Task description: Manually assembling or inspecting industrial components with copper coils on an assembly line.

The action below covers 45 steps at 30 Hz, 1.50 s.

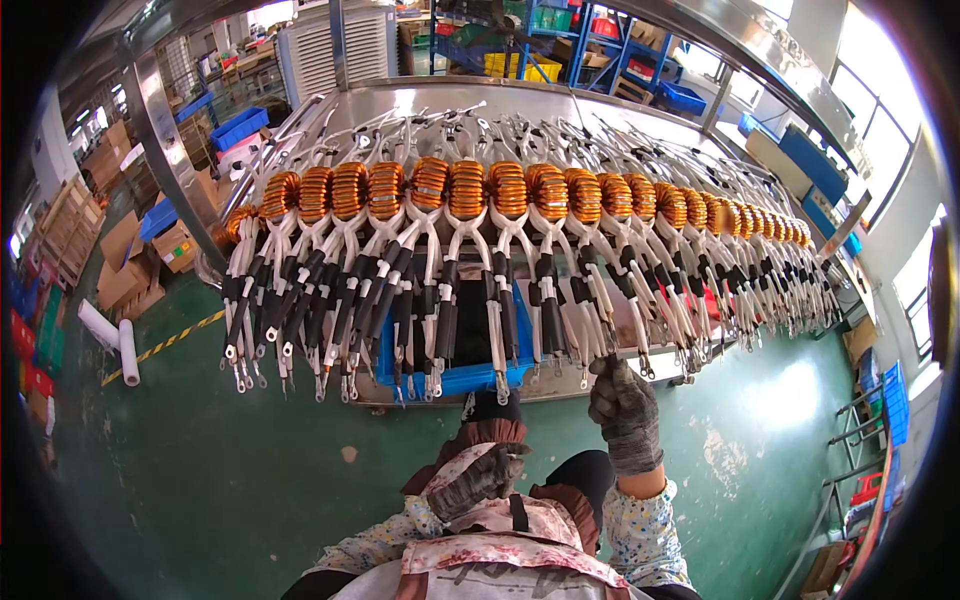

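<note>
A long row of toroidal coils wound with orange-copper wire lies across the metal bench. White sleeved leads with black sleeve sections hang from them over the near edge, many tipped with metal ring terminals. My right hand, in a grey glove, is raised below the row, right of the middle. Its fingers are pinched at the lower end of a white lead; the tip is hidden by them. My left hand, also gloved, is low over my lap, fingers curled together. What it holds, if anything, does not show.
Behind the hanging leads, a blue bin sits under the row. A metal post rises at the bench's left end. White rolls and cardboard boxes are on the floor to the left. Blue shelving stands beyond the bench.
</note>
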Motion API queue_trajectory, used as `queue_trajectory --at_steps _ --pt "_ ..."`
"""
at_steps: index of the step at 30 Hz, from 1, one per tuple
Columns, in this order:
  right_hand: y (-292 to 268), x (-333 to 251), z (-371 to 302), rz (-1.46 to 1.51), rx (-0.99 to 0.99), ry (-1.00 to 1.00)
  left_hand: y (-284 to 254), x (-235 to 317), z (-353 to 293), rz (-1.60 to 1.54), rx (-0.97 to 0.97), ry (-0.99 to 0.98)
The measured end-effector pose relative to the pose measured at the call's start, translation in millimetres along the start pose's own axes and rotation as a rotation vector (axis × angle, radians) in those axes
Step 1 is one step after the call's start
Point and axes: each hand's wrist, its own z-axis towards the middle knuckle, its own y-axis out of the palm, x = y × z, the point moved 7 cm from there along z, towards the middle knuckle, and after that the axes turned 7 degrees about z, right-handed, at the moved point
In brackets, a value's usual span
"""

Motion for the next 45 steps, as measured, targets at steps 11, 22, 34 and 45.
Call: queue_trajectory --at_steps 11,22,34,45 --pt "7.1 9.0 38.4 0.547 -0.059 0.316 -13.1 2.9 -8.9 0.416 0.306 -0.008" --pt "-8.3 2.7 46.5 0.292 0.207 0.052 -22.9 -12.4 -20.0 0.491 0.334 -0.191" --pt "6.7 7.4 58.1 0.306 -0.127 0.075 -24.2 -22.2 -18.1 0.250 0.255 -0.157" --pt "20.2 13.4 39.5 0.674 -0.250 0.381 -14.3 -12.4 -16.7 0.387 0.238 -0.091"
